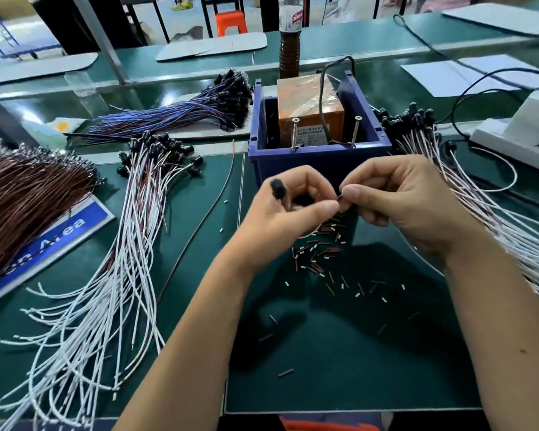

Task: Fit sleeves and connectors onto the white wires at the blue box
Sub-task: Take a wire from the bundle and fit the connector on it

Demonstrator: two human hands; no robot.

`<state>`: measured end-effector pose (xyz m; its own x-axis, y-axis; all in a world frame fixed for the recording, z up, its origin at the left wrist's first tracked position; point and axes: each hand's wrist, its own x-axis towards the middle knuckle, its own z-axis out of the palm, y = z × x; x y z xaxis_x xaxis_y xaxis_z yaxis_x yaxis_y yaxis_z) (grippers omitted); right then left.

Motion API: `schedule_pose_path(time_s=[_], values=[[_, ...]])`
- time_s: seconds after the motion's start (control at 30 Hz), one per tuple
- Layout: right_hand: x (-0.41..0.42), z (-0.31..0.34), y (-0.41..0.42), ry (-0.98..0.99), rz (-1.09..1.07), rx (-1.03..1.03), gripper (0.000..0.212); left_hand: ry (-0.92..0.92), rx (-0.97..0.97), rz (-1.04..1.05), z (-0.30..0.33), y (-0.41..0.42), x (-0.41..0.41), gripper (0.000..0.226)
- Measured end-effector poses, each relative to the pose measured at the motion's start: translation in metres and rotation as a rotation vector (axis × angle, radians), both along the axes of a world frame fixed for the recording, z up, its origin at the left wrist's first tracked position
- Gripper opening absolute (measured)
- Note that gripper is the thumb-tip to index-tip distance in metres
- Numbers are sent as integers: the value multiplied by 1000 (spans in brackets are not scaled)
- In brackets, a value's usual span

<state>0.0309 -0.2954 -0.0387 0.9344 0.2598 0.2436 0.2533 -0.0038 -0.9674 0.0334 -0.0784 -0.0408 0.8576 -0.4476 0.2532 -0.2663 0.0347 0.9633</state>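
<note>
At the centre of the frame both hands meet just in front of the blue box point(319, 161). The left hand point(288, 209) has its fingers curled, a black connector point(277, 188) sticking up between them, thumb tip pressed toward the right hand. The right hand point(399, 197) pinches a small brown sleeve point(343, 204) between thumb and forefinger. Loose brown and white sleeve pieces point(319, 253) lie scattered on the green mat point(339, 368) below the hands. White wires with black connectors fan out at lower left point(106, 290) and along the right edge point(495, 213).
</note>
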Motion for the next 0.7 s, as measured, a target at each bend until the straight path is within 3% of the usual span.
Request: schedule_pose_path(time_s=[0.17,0.7], values=[[2,-3,4,3,-60,-15,10,-111,113,155,-10,-8,4,16],[6,-11,5,22,-83,-22,14,-163,187,270,-20,-6,11,6]])
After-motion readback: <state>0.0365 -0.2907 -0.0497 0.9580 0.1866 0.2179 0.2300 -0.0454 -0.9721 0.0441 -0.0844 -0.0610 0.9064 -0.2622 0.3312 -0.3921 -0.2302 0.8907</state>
